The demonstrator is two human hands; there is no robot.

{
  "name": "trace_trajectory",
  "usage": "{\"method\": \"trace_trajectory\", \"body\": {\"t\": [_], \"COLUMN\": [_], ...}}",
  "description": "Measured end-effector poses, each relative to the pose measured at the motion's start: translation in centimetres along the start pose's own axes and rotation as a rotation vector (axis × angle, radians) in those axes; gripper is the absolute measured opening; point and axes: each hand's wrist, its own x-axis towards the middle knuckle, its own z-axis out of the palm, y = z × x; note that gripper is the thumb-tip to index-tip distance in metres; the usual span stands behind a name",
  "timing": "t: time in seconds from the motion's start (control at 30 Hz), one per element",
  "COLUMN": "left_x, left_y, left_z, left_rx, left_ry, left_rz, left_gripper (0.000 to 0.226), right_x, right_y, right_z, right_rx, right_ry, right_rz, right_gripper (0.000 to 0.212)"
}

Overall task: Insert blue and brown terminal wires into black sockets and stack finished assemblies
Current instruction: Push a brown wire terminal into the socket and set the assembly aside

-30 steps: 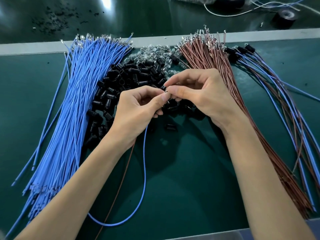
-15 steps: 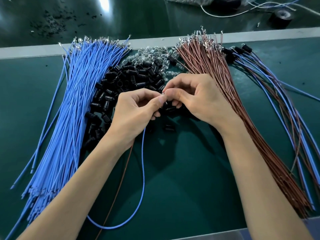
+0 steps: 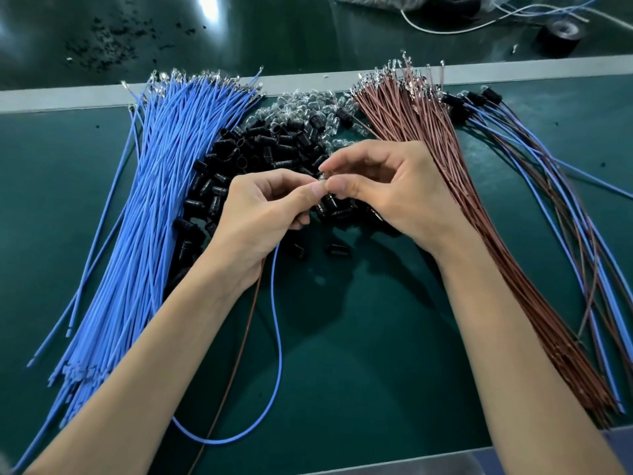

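Observation:
My left hand and my right hand meet fingertip to fingertip over the pile of black sockets. Both pinch a small piece between thumb and forefinger; it is too hidden to tell what it is. A single blue wire and a single brown wire hang down from under my left hand. A thick bundle of blue wires lies on the left and a bundle of brown wires on the right. Finished assemblies with black sockets lie at the far right.
Small clear glass bulbs lie heaped behind the sockets. A grey strip crosses the green mat at the back. Beyond it sit a black tape roll and a white wire. The table's front edge runs bottom right.
Both hands stayed together over the socket pile, with only small shifts of the fingertips. The hanging blue and brown wires swayed slightly.

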Motion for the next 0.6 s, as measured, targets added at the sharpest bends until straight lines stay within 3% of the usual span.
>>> {"method": "trace_trajectory", "body": {"t": [0.43,0.6], "left_x": [-0.07,-0.15], "left_y": [0.33,0.38], "left_z": [-0.16,-0.18], "left_rx": [-0.016,-0.010], "left_ry": [-0.023,-0.021], "left_rz": [-0.031,-0.050], "left_gripper": [0.019,0.018], "right_x": [0.05,-0.06], "right_y": [0.04,0.06], "right_z": [0.26,-0.33], "right_rx": [0.081,0.032], "right_ry": [0.043,-0.022], "right_rz": [0.021,0.015], "right_gripper": [0.016,0.022]}}
